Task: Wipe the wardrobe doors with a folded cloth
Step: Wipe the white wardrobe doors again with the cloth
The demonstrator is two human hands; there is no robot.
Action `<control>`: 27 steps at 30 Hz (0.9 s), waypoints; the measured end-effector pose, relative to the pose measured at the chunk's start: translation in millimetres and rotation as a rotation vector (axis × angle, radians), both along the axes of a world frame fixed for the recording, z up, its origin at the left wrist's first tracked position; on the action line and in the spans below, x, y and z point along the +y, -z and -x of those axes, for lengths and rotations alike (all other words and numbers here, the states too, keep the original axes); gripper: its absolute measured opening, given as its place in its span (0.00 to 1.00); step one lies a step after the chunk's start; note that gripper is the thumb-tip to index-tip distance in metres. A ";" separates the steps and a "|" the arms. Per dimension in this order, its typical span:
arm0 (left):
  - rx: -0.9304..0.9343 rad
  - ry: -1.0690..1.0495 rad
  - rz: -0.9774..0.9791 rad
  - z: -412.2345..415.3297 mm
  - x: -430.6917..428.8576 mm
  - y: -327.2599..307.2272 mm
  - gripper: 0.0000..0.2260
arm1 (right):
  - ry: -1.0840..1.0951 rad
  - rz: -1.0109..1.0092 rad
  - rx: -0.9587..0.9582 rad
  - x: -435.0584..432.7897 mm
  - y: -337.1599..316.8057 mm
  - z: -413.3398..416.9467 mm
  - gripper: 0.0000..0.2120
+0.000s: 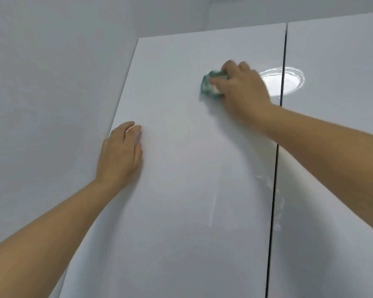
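Observation:
Two glossy white wardrobe doors fill the view: the left door (181, 168) and the right door (332, 147), split by a thin dark gap. My right hand (241, 87) grips a bunched green and white cloth (210, 86) and presses it against the upper part of the left door. My left hand (121, 153) lies flat with straight fingers on the left door, close to its left edge and lower than the cloth. Most of the cloth is hidden under my right fingers.
A plain white wall (52, 82) stands to the left of the wardrobe. A round bright light reflection (282, 81) sits across the gap between the doors, right of my right hand. Faint streaks (276, 201) show lower down near the gap.

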State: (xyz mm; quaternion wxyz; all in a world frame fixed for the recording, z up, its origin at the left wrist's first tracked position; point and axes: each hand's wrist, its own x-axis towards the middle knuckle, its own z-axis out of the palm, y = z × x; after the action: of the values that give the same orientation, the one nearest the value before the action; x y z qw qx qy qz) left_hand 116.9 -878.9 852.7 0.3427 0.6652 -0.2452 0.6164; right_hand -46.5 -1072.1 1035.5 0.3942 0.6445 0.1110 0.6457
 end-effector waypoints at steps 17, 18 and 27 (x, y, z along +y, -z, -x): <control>-0.272 0.246 -0.076 81.2 -104.7 -45.7 0.19 | 0.047 -0.224 -0.036 -90.0 22.9 123.1 0.21; -0.284 0.263 -0.073 86.9 -111.6 -46.2 0.18 | 0.054 -0.220 -0.012 -92.0 36.1 124.6 0.21; -0.352 0.336 -0.105 138.3 -156.7 -51.8 0.17 | 0.215 0.295 0.537 -139.4 149.3 185.6 0.16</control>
State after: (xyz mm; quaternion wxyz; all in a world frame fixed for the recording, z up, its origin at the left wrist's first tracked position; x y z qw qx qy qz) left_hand -21.4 -1035.5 904.5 0.3575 0.5145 -0.4397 0.6435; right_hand -232.1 -1211.5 886.3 0.5061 0.7356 0.2346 0.3843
